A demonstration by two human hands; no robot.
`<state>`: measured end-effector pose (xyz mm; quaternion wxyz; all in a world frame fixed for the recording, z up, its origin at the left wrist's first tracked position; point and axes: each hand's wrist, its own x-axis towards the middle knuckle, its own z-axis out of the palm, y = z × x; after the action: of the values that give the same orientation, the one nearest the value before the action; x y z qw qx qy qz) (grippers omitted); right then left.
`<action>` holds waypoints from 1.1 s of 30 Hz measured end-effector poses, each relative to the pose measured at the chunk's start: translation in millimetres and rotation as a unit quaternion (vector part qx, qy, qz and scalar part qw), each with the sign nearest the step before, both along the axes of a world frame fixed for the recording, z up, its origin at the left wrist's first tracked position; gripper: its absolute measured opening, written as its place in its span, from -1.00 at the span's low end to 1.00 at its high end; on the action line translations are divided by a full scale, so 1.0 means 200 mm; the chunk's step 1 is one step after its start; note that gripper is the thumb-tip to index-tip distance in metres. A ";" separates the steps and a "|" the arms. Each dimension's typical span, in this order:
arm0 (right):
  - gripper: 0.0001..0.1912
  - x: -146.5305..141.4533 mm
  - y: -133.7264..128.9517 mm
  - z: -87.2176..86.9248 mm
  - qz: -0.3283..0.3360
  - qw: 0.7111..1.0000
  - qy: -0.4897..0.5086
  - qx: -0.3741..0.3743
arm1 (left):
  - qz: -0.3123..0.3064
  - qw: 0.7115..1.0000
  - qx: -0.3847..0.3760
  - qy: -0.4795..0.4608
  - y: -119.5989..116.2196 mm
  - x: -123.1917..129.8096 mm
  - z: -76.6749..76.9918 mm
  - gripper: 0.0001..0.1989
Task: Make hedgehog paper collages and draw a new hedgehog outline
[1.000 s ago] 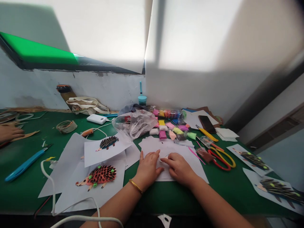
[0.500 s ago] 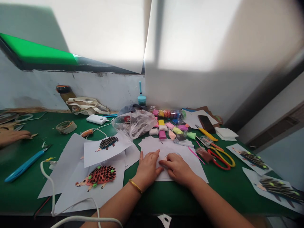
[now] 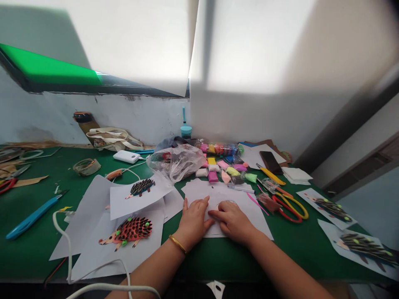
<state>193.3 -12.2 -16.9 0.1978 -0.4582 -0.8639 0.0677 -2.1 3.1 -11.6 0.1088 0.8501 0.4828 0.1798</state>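
A stack of white paper sheets lies in front of me on the green table. My left hand rests flat on its left part, fingers stretched out, holding nothing. Over the middle of the top sheet, my right hand is curled, with its index finger pressed down towards the left hand. A small pale peach patch shows at its fingertips, and part of a drawn outline appears behind its knuckles. What lies under the right fingers is hidden. A tiny dark bit sits higher on the sheet.
Colourful clay packets and a clear plastic bag lie behind the paper. Scissors and a yellow cutter are right. Hedgehog pictures lie left, others right. A blue cutter and white cable are left.
Another person's hand at the far left has gone out of view, uncovering red-handled scissors and a brown strip there. My own hands have hardly moved.
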 end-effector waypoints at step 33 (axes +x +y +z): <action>-0.54 0.02 0.00 0.01 0.003 0.999 0.034 -0.007 | -0.020 1.000 -0.001 -0.023 -0.01 0.00 0.02 -0.69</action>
<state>197.2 -11.8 -15.5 0.2234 -0.4544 -0.8577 0.0893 -2.7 0.8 -6.7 0.1246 0.8552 0.4630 0.1966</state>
